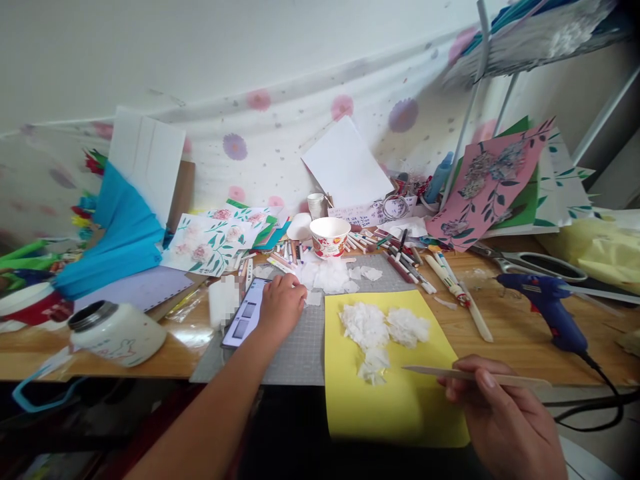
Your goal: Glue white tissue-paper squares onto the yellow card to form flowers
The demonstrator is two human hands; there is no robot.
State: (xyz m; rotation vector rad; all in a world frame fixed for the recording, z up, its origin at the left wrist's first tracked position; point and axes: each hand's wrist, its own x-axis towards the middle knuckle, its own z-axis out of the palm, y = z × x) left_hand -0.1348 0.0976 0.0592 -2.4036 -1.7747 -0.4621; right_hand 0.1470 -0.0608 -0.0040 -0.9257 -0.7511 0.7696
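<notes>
Stick: thin pale wooden stick, lying nearly level over the lower right corner of the yellow sheet, tip pointing left toward the tissue clumps.
Right hand: right hand at the sheet's lower right edge, thumb and fingers closed around the stick's back half, wrist cut off by the frame.
Left hand: left hand just beyond the sheet's upper left corner, arm stretched forward, knuckles up, fingers curled down at the loose tissue scraps; whether it pinches one cannot be told.
Tissue clumps: three crumpled white tufts on the sheet's upper middle.
Mat: grey gridded cutting mat under the sheet and left of it.
Phone: phone left of the sheet, beside the left hand; a blurred patch covers what lies next to it.
Cup: paper cup behind the sheet, red print too small to read.
Note strip: handwritten strip behind the cup, unreadable.
Glue gun: blue glue gun right of the sheet, its cord running off frame.
</notes>
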